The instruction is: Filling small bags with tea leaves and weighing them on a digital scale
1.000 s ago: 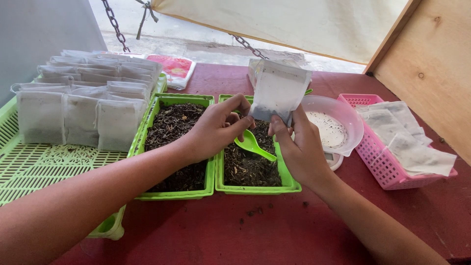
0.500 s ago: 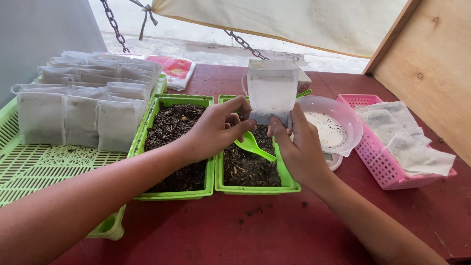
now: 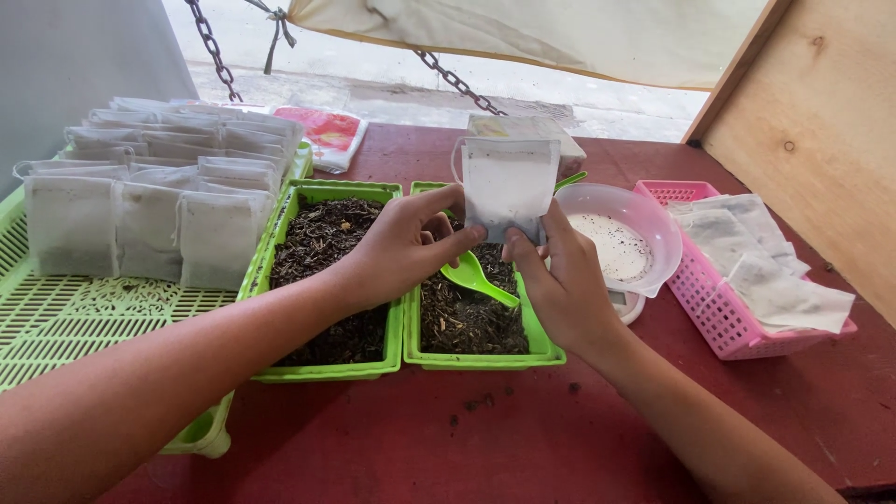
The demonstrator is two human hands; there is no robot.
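Both hands pinch the lower corners of a white pouch, held upright above the right green tray. The left hand grips its bottom left corner between thumb and fingers; the right hand nips the bottom right corner. Held this way, the dark leaves likely settle at the bottom, and any spill falls into the tray.

Just under the hands a green scoop lies on the leaves. Left of the left hand sits a second tray of leaves, and beyond it a green rack lined with filled pouches. Right of the right hand stands a pink bowl on a small scale, then a pink basket of flat pouches. Nothing blocks the hands over the red table.
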